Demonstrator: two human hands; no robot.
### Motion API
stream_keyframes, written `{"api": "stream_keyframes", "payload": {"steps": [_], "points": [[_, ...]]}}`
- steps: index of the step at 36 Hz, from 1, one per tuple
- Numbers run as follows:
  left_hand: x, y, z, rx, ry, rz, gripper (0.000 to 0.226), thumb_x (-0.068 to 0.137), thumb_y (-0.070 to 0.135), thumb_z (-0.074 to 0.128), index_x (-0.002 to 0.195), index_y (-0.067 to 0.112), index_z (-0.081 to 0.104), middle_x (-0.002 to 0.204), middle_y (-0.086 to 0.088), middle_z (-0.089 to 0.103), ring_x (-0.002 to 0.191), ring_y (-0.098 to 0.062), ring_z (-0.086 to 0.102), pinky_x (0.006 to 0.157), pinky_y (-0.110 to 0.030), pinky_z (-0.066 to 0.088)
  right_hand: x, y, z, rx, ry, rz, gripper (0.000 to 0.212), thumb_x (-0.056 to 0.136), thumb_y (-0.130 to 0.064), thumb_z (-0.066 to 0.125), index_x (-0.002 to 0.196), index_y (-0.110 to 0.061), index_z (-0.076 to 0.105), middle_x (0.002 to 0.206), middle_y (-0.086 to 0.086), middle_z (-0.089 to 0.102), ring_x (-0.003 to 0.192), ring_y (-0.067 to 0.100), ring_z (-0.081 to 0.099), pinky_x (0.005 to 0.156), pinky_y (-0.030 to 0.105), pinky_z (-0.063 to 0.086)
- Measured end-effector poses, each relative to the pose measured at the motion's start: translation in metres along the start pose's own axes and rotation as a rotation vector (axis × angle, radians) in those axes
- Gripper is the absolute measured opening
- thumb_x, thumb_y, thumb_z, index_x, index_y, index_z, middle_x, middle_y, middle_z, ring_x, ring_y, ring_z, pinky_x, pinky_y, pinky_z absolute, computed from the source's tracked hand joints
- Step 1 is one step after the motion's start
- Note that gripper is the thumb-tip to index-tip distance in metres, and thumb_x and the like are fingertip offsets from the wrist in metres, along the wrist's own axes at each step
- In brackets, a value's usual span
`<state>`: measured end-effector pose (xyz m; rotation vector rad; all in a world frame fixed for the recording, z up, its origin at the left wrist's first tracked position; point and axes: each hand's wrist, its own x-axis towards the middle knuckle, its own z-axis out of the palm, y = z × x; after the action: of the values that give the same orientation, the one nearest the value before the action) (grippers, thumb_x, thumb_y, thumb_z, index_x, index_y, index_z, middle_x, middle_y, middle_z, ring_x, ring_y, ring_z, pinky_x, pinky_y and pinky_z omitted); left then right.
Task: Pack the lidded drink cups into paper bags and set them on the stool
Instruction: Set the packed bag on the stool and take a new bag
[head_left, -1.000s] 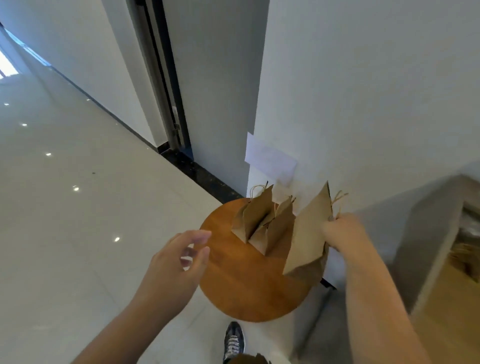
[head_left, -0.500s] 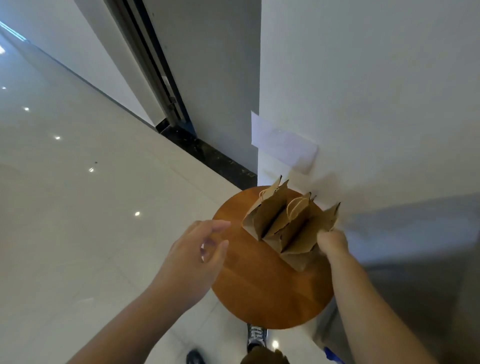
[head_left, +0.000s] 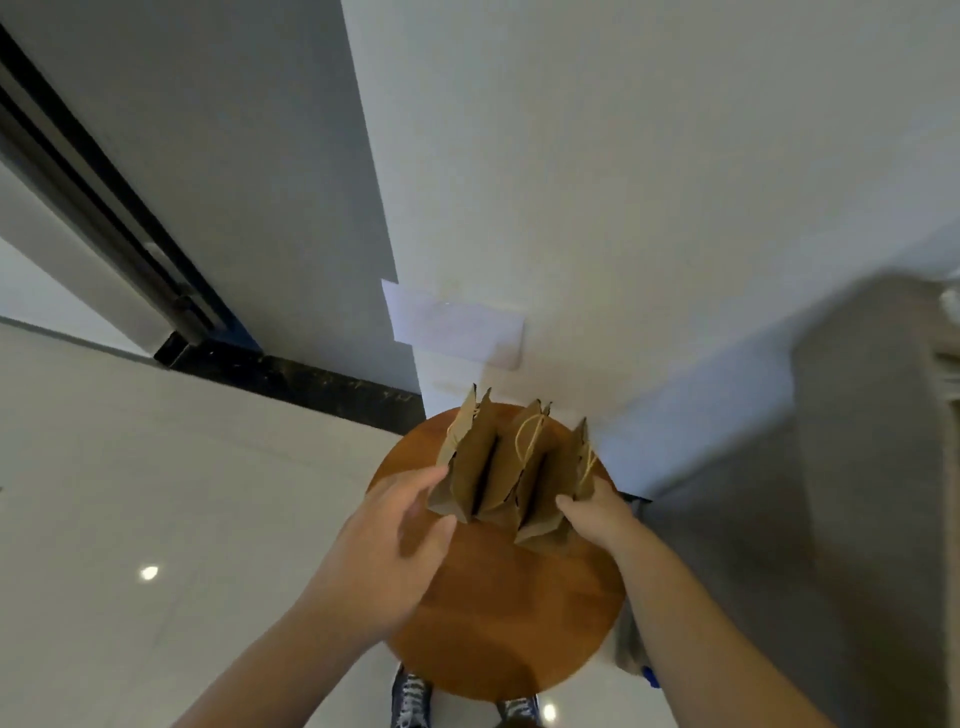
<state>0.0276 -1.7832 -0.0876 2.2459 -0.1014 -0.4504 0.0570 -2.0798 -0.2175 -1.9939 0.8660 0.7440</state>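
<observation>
Standing by the wall, the round wooden stool carried three brown paper bags upright in a tight row at its far edge, close to the white wall with its pale taped sheet. From the one head view, the person's right hand was closed on the lower outer side of the right bag, fingers pinching paper, while the left hand was spread loosely, its fingertips just touching the side of the left bag without clasping it. The middle bag showed a twine handle at its top. No cups could be seen; the folded tops hid whatever sat inside. I judged the bags to be light, thin and easily creased, top-heavy if a full cup stood within, and liable to tip if nudged from the side. The twine handles or the base looked the safest holds; squeezing the walls risked crushing a lid. Two shoes showed on the glossy floor below the seat.
</observation>
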Motion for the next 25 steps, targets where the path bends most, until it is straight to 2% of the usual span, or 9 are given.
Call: {"api": "stream_keyframes", "payload": {"steps": [2, 4, 6, 9, 13, 17, 19, 21, 25], "points": [[0.014, 0.001, -0.002, 0.02, -0.045, 0.045, 0.048, 0.092, 0.07, 0.052, 0.131, 0.081, 0.029, 0.144, 0.042, 0.037, 0.13, 0.005, 0.047, 0.109, -0.029, 0.048, -0.022, -0.001, -0.009, -0.021, 0.081, -0.043, 0.077, 0.104, -0.052, 0.058, 0.168, -0.025, 0.025, 0.165, 0.005, 0.044, 0.142, 0.031, 0.053, 0.113, 0.044, 0.049], [0.029, 0.005, 0.002, 0.039, -0.072, 0.088, 0.056, 0.09, 0.072, 0.053, 0.141, 0.073, 0.031, 0.152, 0.036, 0.038, 0.134, 0.001, 0.048, 0.11, -0.035, 0.05, -0.054, -0.001, -0.022, -0.058, 0.164, -0.122, 0.074, 0.103, -0.054, 0.057, 0.166, -0.025, 0.031, 0.161, 0.002, 0.048, 0.134, 0.025, 0.059, 0.106, 0.04, 0.054], [0.043, 0.016, 0.01, 0.059, -0.114, 0.131, 0.061, 0.093, 0.068, 0.057, 0.148, 0.065, 0.032, 0.156, 0.029, 0.04, 0.134, -0.002, 0.051, 0.109, -0.037, 0.052, -0.09, 0.003, -0.039, -0.093, 0.253, -0.194, 0.073, 0.101, -0.058, 0.056, 0.165, -0.029, 0.033, 0.164, -0.002, 0.043, 0.139, 0.022, 0.055, 0.104, 0.032, 0.051], [0.057, 0.042, 0.028, 0.059, -0.194, 0.204, 0.059, 0.095, 0.064, 0.061, 0.148, 0.061, 0.035, 0.145, 0.028, 0.05, 0.112, 0.004, 0.061, 0.094, -0.026, 0.059, -0.146, 0.013, -0.072, -0.122, 0.385, -0.256, 0.071, 0.1, -0.062, 0.054, 0.163, -0.034, 0.035, 0.167, -0.007, 0.038, 0.15, 0.018, 0.042, 0.119, 0.034, 0.039], [0.058, 0.094, 0.068, 0.047, -0.324, 0.277, 0.053, 0.097, 0.055, 0.066, 0.145, 0.056, 0.042, 0.14, 0.022, 0.056, 0.097, 0.007, 0.064, 0.077, -0.011, 0.053, -0.215, 0.036, -0.117, -0.057, 0.533, -0.255, 0.065, 0.102, -0.063, 0.051, 0.161, -0.039, 0.038, 0.164, -0.013, 0.038, 0.149, 0.013, 0.043, 0.12, 0.035, 0.039], [0.027, 0.148, 0.117, 0.03, -0.446, 0.359, 0.058, 0.096, 0.043, 0.073, 0.147, 0.05, 0.047, 0.136, 0.013, 0.06, 0.101, 0.004, 0.063, 0.092, -0.023, 0.049, -0.255, 0.087, -0.152, 0.028, 0.642, -0.158, 0.06, 0.103, -0.058, 0.051, 0.159, -0.038, 0.04, 0.155, -0.008, 0.044, 0.142, 0.018, 0.049, 0.113, 0.032, 0.041], [0.008, 0.173, 0.142, 0.056, -0.457, 0.459, 0.057, 0.093, 0.038, 0.077, 0.142, 0.052, 0.051, 0.128, 0.008, 0.063, 0.1, 0.001, 0.064, 0.092, -0.024, 0.047, -0.264, 0.121, -0.165, 0.072, 0.669, -0.063, 0.054, 0.103, -0.056, 0.051, 0.153, -0.035, 0.047, 0.142, -0.004, 0.05, 0.132, 0.022, 0.054, 0.108, 0.034, 0.046], [-0.008, 0.197, 0.168, 0.094, -0.498, 0.56, 0.056, 0.093, 0.035, 0.078, 0.135, 0.057, 0.048, 0.126, 0.013, 0.061, 0.104, -0.003, 0.062, 0.093, -0.025, 0.049, -0.267, 0.156, -0.174, 0.11, 0.684, 0.002, 0.049, 0.104, -0.054, 0.049, 0.145, -0.03, 0.054, 0.134, -0.002, 0.053, 0.126, 0.022, 0.057, 0.107, 0.038, 0.05], [-0.033, 0.243, 0.23, 0.193, -0.516, 0.761, 0.052, 0.095, 0.034, 0.075, 0.121, 0.067, 0.044, 0.129, 0.043, 0.039, 0.12, 0.003, 0.049, 0.102, -0.025, 0.046, -0.261, 0.228, -0.182, 0.219, 0.679, 0.044, 0.053, 0.103, -0.056, 0.047, 0.151, -0.034, 0.049, 0.14, -0.003, 0.052, 0.129, 0.021, 0.056, 0.109, 0.04, 0.05]]}}
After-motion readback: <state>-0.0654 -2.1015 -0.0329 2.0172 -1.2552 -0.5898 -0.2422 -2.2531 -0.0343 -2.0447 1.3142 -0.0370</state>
